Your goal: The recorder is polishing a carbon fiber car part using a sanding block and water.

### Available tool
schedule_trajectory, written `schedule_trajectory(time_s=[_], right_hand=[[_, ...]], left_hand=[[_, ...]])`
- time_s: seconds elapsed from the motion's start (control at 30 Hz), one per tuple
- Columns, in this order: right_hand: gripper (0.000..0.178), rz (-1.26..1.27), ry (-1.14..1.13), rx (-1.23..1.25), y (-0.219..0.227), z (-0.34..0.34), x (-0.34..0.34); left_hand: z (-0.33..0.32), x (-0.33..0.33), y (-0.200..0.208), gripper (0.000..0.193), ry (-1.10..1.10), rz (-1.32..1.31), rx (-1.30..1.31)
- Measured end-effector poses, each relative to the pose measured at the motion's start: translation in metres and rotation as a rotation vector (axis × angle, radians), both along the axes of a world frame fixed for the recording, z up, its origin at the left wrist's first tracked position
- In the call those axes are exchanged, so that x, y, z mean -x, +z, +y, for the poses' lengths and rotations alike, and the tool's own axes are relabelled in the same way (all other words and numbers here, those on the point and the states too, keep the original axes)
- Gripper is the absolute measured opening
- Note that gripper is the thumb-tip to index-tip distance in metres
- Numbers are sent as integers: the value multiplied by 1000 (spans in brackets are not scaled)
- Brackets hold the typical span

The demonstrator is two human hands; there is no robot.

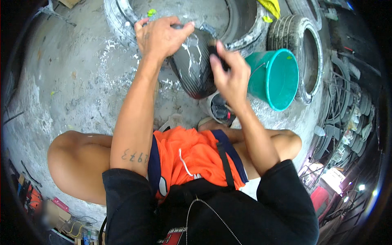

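Between my hands stands a dark, wet tyre [191, 67] with fine ribbed lines and streaks of white suds. My left hand [160, 36] is hooked over its far upper edge, thumb to the right. My right hand [232, 71] is at its right side, fingers curled round a small black thing [215, 52]. Motion blur and the fingers leave the kind of that black thing unclear. Just below the tyre, by my foot, is a small pale container [215, 107] with dark and red contents. A green bucket [281, 79] leans toward me, right of my right hand.
A larger sudsy tyre [116, 22] lies flat beyond my hands. More worn tyres [281, 32] stand at the right, behind the bucket. Yellow cloth [271, 7] hangs over the far tyre. Dark parts [347, 110] are heaped at far right; boxes [55, 210] stand lower left.
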State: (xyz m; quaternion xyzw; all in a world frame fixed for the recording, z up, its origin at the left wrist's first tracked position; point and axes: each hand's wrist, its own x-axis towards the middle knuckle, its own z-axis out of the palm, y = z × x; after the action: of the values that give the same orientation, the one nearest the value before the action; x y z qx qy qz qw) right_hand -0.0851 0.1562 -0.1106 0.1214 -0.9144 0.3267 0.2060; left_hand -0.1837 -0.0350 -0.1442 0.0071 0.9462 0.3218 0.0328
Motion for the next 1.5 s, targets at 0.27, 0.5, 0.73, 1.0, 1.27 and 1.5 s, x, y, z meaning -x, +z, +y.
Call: schedule_trajectory(time_s=[0.27, 0.5, 0.73, 1.0, 1.27, 1.5], right_hand=[[31, -90, 140, 39, -10, 18, 26], [38, -272, 92, 123, 15, -7, 90], [38, -144, 122, -43, -4, 35, 42], [36, -179, 232, 21, -11, 42, 37], [35, -46, 322, 89, -7, 10, 83], [36, -198, 364, -6, 2, 44, 82]], left_hand=[[-7, -5, -5, 63, 18, -76, -5], [-5, 0, 2, 60, 2, 112, -22], [1, 1, -4, 62, 9, 40, 51], [-9, -6, -10, 59, -4, 68, 36], [-12, -4, -9, 55, 0, 36, 59], [2, -1, 0, 49, -15, 57, -14]])
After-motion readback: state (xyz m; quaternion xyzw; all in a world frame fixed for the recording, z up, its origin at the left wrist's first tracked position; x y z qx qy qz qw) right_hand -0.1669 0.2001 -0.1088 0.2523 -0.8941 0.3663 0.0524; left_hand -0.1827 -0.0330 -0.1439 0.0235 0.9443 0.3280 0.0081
